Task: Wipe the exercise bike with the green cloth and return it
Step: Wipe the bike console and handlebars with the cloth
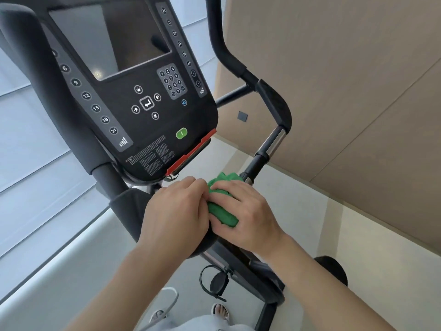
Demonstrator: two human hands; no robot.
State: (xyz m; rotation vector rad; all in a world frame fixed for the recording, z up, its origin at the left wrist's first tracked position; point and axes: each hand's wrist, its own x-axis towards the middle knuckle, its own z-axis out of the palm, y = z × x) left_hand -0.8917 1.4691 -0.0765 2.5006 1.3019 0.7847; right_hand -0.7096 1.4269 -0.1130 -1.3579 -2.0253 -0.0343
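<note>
a: hands first. left hand [177, 209] and right hand [248, 211] sit side by side just under the console [133, 96], both on the cloth [222, 211].

b: gripping it or just resting?

a: right hand's fingers curl over the bunched green wad and press it down on the dark bike frame [126, 206] below the console. left hand's fingertips tuck into the cloth's near edge and seem to pinch it, though the tips are hidden.

b: so where's the cloth exactly?

a: between the two hands, on the bike's centre post area, with one end poking out toward the right handlebar [269, 144].

b: which way does it run?

a: its long axis goes diagonally, from the lower end by the right palm up and away to the ruffled end near the handlebar's base. crumpled, not flat.

b: step?

a: wiping, i'd say, or regathering the cloth mid-wipe. nothing suggests it's being returned yet.

b: next move?

a: likely a firm drag along the frame or up the handlebar, keeping the wad bunched so it doesn't snag on the red tab [191, 151].
</note>
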